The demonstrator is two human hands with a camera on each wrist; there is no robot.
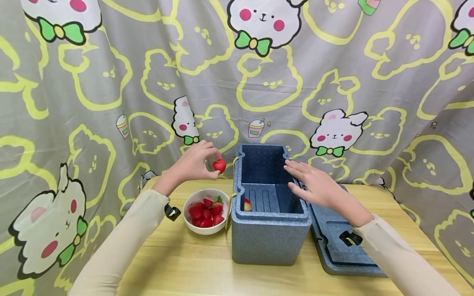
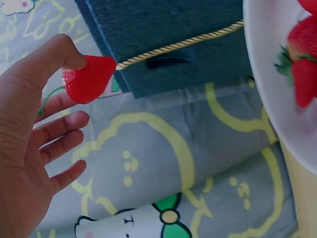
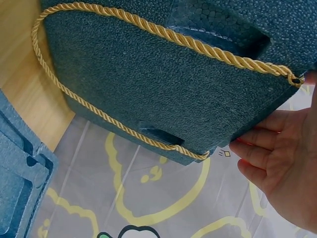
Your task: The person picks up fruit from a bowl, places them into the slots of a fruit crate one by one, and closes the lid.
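Left of centre in the head view, the left hand (image 1: pixel 196 162) pinches a strawberry (image 1: pixel 219 166) in its grip; the box (image 1: pixel 270 242) stands just right, a bowl (image 1: pixel 204 230) below. Lower right, the right arm (image 1: pixel 403 250) partly hides the lid (image 1: pixel 331 242). The right hand (image 1: pixel 318 185), fingers straight, lies at the box's rim.

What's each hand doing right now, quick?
Left hand: closed in a pinch, holding one red strawberry.
Right hand: open, fingers extended at the rim of the blue-grey box, holding nothing.
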